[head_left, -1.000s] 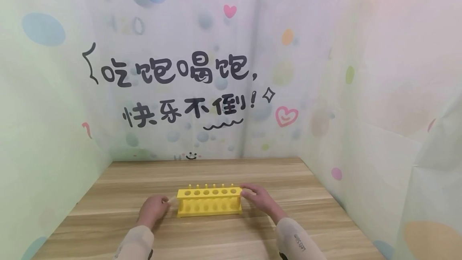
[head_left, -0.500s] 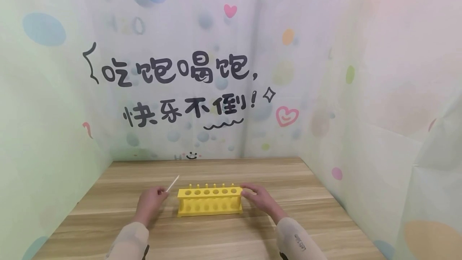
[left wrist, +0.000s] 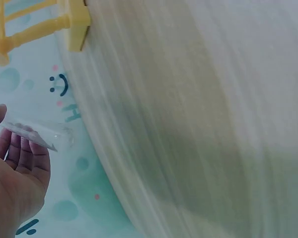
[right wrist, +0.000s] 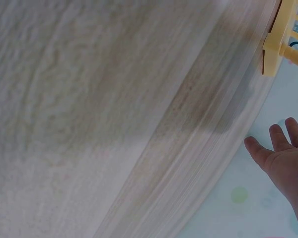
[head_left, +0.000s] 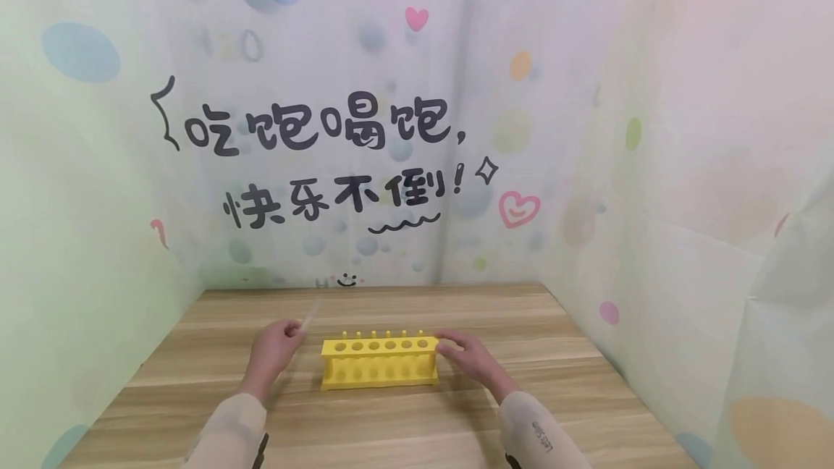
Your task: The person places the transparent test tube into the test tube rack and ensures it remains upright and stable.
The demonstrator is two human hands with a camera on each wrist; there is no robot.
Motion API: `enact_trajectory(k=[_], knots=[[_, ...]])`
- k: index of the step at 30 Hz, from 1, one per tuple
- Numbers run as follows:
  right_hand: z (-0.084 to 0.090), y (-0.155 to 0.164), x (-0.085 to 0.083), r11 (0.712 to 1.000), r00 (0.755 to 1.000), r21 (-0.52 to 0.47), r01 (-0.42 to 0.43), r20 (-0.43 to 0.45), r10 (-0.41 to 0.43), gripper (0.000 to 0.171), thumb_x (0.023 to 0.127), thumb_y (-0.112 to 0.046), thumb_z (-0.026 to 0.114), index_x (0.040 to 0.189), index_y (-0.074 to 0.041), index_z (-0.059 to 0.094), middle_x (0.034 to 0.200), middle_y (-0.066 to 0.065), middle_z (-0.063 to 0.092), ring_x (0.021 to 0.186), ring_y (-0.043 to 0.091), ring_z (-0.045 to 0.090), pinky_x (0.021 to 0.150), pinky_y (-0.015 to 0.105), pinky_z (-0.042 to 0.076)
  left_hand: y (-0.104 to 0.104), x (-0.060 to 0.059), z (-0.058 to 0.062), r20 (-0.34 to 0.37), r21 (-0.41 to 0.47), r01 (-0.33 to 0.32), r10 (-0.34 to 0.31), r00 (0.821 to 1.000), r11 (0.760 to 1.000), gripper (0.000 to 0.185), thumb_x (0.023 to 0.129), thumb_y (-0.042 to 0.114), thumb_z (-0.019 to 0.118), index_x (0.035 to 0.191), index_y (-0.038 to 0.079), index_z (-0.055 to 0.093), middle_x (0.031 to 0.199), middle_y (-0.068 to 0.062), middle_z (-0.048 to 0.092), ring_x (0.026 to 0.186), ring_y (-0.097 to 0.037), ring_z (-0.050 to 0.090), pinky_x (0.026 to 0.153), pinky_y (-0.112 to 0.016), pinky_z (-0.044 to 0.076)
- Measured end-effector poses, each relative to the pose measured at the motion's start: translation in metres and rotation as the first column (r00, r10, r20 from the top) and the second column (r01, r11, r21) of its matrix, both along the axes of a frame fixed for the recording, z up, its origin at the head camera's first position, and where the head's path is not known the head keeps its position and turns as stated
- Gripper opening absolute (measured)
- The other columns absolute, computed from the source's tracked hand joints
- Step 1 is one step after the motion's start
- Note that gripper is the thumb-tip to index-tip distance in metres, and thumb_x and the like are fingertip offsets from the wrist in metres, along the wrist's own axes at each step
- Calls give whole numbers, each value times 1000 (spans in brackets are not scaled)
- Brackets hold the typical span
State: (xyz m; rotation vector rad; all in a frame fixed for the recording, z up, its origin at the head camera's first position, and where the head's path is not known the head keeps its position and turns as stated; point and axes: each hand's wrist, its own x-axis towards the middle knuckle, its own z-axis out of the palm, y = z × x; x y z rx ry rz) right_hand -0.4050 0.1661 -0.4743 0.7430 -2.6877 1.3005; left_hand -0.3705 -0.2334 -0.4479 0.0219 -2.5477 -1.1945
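A yellow test tube rack (head_left: 380, 365) stands upright on the table, a row of round holes along its top and pegs behind them. To the left of the rack, raised above the table, my left hand (head_left: 274, 349) pinches a clear test tube (head_left: 313, 315). The tube slants up and away, blurred in the head view; in the left wrist view the test tube (left wrist: 44, 135) shows its clear rounded end. My right hand (head_left: 474, 357) holds the rack's top right end between thumb and index finger. In the right wrist view, the other fingers (right wrist: 278, 138) spread out straight.
The wood-grain table (head_left: 378, 433) reaches back to a printed cloth wall (head_left: 352, 42) with dark lettering. Light cloth walls also stand at the left and right sides.
My left hand has lifted slightly, and the test tube has swung from pointing toward the rack to slanting up and away. My right hand and the rack have stayed in place.
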Motion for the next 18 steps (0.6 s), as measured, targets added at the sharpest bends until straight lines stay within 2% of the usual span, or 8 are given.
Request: enact_trajectory(k=[4,11,18], knots=[[-1,0,0,1000,1000,-14,-3,-5,3,42,101,-34,57,132,-7,63,137,18,58,130,44,47,102,67,37,4,-3,6,-37,-12,-8,8,999,1000,27,92,14,66,110,-5,66,88,-7,65,77,-21,57,64,-32,48],[0,-1,0,1000,1000,-13,7,21,-7,40,101,-35,58,132,-10,63,138,15,58,132,42,46,104,66,36,11,-8,19,-33,34,-25,26,999,999,30,92,18,67,114,-3,65,96,-8,66,84,-23,60,66,-31,51],[0,0,0,1000,999,-14,9,38,-8,42,101,-36,57,134,-11,62,139,15,57,133,42,45,105,65,35,18,-6,29,-72,84,-19,25,997,996,32,93,18,66,118,-2,63,101,-12,66,91,-25,61,74,-35,55]])
